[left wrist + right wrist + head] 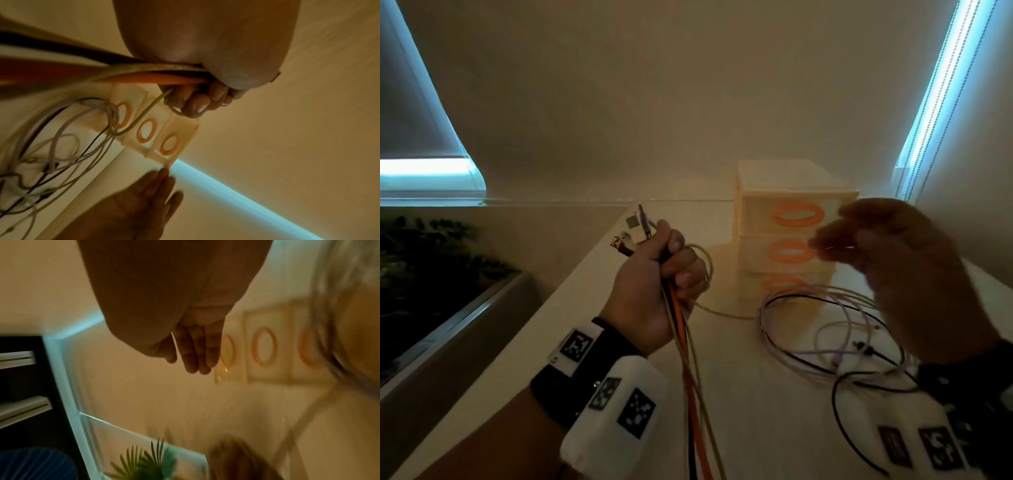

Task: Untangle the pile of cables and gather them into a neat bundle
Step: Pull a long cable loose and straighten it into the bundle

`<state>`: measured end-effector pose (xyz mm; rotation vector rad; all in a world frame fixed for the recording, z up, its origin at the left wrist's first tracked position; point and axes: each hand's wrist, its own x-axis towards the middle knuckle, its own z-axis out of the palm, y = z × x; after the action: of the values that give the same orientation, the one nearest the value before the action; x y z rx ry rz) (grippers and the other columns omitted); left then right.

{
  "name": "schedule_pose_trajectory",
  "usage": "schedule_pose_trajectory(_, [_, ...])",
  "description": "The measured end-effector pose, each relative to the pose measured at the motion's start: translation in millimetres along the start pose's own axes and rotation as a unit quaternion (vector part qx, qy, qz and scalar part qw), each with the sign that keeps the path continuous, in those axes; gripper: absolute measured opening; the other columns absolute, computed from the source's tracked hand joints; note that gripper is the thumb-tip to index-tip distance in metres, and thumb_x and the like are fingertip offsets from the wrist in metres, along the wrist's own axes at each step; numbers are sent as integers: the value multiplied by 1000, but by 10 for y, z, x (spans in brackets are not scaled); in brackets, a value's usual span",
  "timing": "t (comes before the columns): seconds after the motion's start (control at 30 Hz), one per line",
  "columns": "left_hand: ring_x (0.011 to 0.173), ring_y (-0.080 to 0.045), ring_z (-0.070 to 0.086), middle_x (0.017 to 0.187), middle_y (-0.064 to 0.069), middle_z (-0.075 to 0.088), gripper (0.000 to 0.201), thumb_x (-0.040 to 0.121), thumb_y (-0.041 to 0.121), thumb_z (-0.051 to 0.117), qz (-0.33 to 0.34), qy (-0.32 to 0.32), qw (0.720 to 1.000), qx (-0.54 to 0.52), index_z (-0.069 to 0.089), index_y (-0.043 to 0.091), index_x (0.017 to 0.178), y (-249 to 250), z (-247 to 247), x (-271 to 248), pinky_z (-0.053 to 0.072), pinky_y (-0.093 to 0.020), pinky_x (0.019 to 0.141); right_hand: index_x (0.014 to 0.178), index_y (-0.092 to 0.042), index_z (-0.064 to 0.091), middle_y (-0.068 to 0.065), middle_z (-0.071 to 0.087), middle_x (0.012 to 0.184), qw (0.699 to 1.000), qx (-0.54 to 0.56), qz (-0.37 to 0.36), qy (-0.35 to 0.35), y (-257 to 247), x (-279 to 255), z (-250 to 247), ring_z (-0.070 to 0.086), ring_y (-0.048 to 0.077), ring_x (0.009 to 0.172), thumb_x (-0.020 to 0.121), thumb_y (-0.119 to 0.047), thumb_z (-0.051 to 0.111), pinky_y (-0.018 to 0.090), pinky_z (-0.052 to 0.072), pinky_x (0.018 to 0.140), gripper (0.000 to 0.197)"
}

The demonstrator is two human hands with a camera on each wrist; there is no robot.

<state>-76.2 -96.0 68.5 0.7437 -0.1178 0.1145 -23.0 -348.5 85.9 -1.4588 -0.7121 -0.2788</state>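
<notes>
My left hand (667, 270) is raised above the white table (558, 342) and grips a bunch of cables (688, 359): an orange one, a black one and beige ones, with their plugs (635, 229) sticking out above the fist. In the left wrist view the same cables (164, 78) run under the curled fingers (195, 104). A loose tangle of white and black cables (835, 335) lies on the table to the right. My right hand (887, 253) hovers blurred above that tangle, fingers relaxed and holding nothing, as the right wrist view shows of the hand (195, 353).
A small cream drawer unit (791, 233) with orange oval handles stands at the back of the table against the wall. The table's left edge drops off toward a planter with dark leaves (431, 260). Windows glow at both upper sides.
</notes>
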Motion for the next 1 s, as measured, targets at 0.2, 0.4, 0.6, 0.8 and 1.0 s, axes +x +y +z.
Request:
schedule_pose_trajectory(0.2, [48, -9, 32, 54, 7, 27, 42, 106, 42, 36, -24, -50, 998, -7, 44, 18, 72, 1, 70, -49, 26, -20, 44, 113, -22, 60, -12, 72, 95, 929, -177, 97, -310, 167, -282, 624, 68, 4, 78, 101, -26, 55, 23, 54, 71, 14])
schedule_pose_trajectory(0.4, [56, -10, 45, 56, 6, 43, 44, 109, 41, 30, -30, -117, 991, -56, 45, 17, 76, 262, -115, -6, 39, -22, 50, 80, -18, 65, -5, 58, 61, 902, -285, 160, -281, 263, -142, 337, 51, 1, 50, 103, -33, 50, 21, 43, 53, 31])
schedule_pose_trajectory(0.6, [49, -16, 46, 53, 1, 41, 40, 107, 39, 35, -152, -202, 961, 111, 38, 16, 75, 66, -47, -81, 32, -28, 53, 78, -18, 61, -3, 59, 69, 906, -400, 104, -92, 359, -40, 260, 54, 10, 66, 100, -41, 52, 23, 38, 56, 33])
schedule_pose_trajectory(0.8, [107, -38, 64, 103, -27, 66, 38, 103, 31, 41, -181, -197, 947, 177, 50, 9, 72, -226, 93, -166, 48, -46, 106, 85, -16, 68, -5, 64, 70, 970, -237, -56, -28, 206, -141, 421, 59, 11, 64, 96, -30, 62, 21, 46, 57, 19])
schedule_pose_trajectory(1.0, [88, -29, 68, 93, -14, 68, 49, 105, 42, 39, -52, -38, 998, 3, 48, 14, 66, -148, 87, -52, 60, -35, 75, 90, -29, 64, -6, 64, 77, 906, -296, 2, -303, 292, -240, 405, 62, 9, 70, 100, -38, 50, 34, 55, 68, 20])
